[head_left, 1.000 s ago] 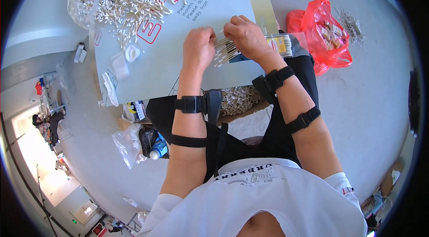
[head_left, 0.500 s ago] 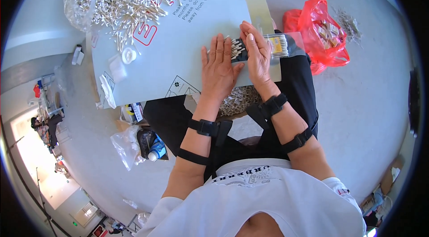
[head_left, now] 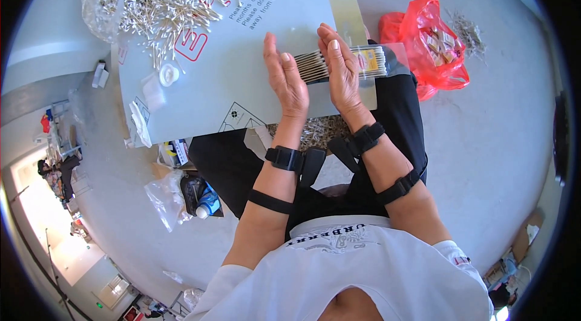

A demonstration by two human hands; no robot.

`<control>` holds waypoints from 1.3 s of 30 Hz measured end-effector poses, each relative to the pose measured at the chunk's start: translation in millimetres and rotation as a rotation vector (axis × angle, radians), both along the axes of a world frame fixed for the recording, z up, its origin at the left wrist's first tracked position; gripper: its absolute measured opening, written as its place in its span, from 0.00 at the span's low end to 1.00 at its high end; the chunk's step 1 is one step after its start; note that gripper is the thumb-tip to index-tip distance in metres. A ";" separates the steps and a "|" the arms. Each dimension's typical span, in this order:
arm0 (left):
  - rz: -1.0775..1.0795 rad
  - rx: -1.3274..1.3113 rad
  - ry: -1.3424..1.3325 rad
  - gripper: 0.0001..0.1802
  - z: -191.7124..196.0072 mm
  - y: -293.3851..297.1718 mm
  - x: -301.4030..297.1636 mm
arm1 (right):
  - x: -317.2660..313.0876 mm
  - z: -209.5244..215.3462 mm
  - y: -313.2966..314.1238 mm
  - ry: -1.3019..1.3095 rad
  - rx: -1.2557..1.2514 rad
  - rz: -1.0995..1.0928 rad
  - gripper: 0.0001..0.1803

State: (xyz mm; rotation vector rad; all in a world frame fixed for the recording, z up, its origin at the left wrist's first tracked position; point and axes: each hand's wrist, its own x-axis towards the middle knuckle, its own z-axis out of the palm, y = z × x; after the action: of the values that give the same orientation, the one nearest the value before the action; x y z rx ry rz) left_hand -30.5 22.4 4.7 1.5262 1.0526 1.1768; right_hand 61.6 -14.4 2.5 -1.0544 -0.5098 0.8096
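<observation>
A row of cotton swabs [head_left: 312,67] lies side by side near the table's right edge. Their right part is in a flat clear plastic bag with a yellow label [head_left: 367,60]. My left hand [head_left: 287,84] stands on its edge at the left end of the row, its fingers stretched out and its palm turned toward the swabs. Across the middle of the row, by the bag's mouth, is my right hand [head_left: 344,73], also upright with straight fingers. It hides part of the swabs and the bag's opening. Neither hand is closed around anything.
A large heap of loose swabs [head_left: 166,3] spills from a clear bag at the table's far left. A white round container [head_left: 169,75] stands below it. Right of the table is a red plastic bag [head_left: 431,49] holding small packs. More swabs [head_left: 321,132] lie under the table's near edge.
My left hand has turned from lying flat, palm down, to standing on its edge at the swabs' left end. More of the row shows between the hands. My right hand has barely moved.
</observation>
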 end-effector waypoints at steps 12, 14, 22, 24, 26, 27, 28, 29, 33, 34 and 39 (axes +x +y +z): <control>0.020 0.376 0.722 0.08 8.7 43.1 -8.2 | 12.6 -0.8 -2.3 0.111 0.008 -0.070 0.22; -0.076 0.370 0.733 0.07 12.4 39.1 -7.0 | 11.9 -0.4 -4.6 0.089 -0.005 -0.065 0.22; 0.088 0.057 -0.049 0.20 -1.5 7.6 -13.0 | 4.9 -1.7 -10.9 -0.118 -0.048 -0.051 0.23; 0.067 0.008 -0.120 0.23 -5.2 6.8 -7.6 | 4.4 -2.9 -7.4 -0.125 -0.047 -0.070 0.23; 0.044 -0.044 -0.193 0.26 -6.9 6.7 1.4 | 4.0 -4.5 -5.1 -0.133 -0.054 -0.063 0.23; -0.004 -0.067 -0.218 0.26 -5.9 6.9 7.8 | 4.2 -4.4 -4.9 -0.141 -0.059 -0.055 0.23; -0.053 -0.089 -0.243 0.26 -4.3 7.5 12.0 | 4.2 -4.1 -6.7 -0.142 -0.063 -0.055 0.23; -0.052 -0.093 -0.244 0.26 -3.5 9.2 12.5 | 3.9 -3.6 -9.2 -0.099 -0.049 -0.043 0.24; -0.095 -0.167 -0.408 0.26 -4.6 15.2 7.6 | 8.7 -6.9 -12.9 -0.163 -0.041 -0.044 0.26; -0.078 -0.206 -0.499 0.26 -4.3 15.8 6.3 | 9.0 -6.5 -13.4 -0.163 -0.042 -0.045 0.26; -0.035 -0.131 -0.361 0.28 3.2 14.1 -11.6 | 11.8 -7.4 -14.3 -0.153 -0.046 -0.041 0.26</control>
State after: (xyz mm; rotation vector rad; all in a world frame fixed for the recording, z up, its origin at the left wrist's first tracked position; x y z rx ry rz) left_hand -42.1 36.5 7.9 1.1714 0.8379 1.2750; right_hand 73.4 -28.7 -4.9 -1.1714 -0.5990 0.7103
